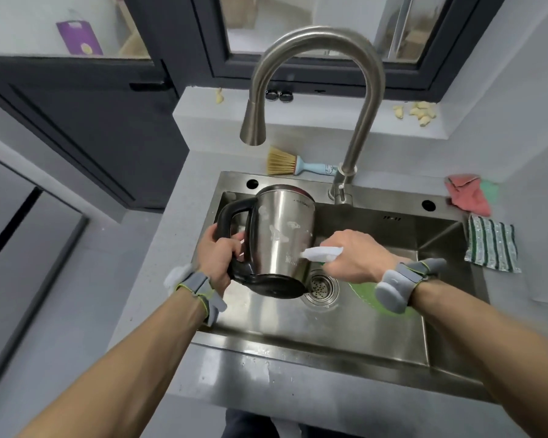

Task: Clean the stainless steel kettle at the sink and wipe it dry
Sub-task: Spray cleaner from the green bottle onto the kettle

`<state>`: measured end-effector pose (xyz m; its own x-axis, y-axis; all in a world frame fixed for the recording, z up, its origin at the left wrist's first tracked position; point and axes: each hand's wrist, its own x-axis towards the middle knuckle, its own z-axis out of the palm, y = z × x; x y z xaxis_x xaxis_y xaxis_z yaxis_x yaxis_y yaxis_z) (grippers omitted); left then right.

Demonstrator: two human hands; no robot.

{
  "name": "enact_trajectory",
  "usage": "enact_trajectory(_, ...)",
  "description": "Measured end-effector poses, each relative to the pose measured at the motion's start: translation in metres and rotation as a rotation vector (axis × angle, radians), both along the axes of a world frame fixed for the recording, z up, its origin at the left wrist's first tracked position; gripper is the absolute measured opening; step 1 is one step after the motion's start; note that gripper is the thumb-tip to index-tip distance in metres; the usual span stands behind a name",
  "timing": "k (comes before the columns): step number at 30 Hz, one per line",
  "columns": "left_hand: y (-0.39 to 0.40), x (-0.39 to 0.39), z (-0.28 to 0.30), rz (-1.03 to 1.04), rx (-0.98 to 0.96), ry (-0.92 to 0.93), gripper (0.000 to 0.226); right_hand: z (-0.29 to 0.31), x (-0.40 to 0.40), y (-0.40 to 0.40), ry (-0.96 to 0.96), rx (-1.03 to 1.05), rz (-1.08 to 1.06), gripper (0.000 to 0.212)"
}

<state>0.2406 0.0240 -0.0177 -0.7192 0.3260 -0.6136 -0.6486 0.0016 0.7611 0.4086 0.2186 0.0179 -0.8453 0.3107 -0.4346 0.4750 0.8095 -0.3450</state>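
Kettle (282, 241): over the sink (361, 327); your left hand (217, 257) is gripping its handle, your right hand (351, 257) clasping a white bottle (321, 252) against it.

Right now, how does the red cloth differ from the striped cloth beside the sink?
The red cloth is crumpled in a heap, with a bit of green showing at its edge; the striped cloth lies spread flat. The red cloth sits farther back, near the wall; the striped cloth lies nearer, by the sink's right rim. Both rest on the grey counter, untouched by either hand.
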Motion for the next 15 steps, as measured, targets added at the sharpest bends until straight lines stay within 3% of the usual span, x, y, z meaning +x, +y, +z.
enact_trajectory(3, -0.002, -0.013, -0.004, -0.031, -0.013, 0.024, 0.072, -0.005, -0.010, -0.011, 0.048, -0.062, -0.067, 0.010)
enact_trajectory(7, -0.002, -0.027, -0.008, -0.095, -0.057, 0.074, 0.073, -0.011, -0.021, -0.019, 0.056, 0.036, -0.062, 0.008)
enact_trajectory(10, -0.003, -0.035, -0.009, -0.132, -0.070, 0.076, 0.069, -0.014, -0.028, -0.022, 0.106, -0.086, -0.180, 0.008)
enact_trajectory(15, -0.003, -0.051, -0.011, -0.151, -0.063, 0.071, 0.069, -0.013, -0.037, -0.024, 0.106, -0.062, -0.259, 0.020)
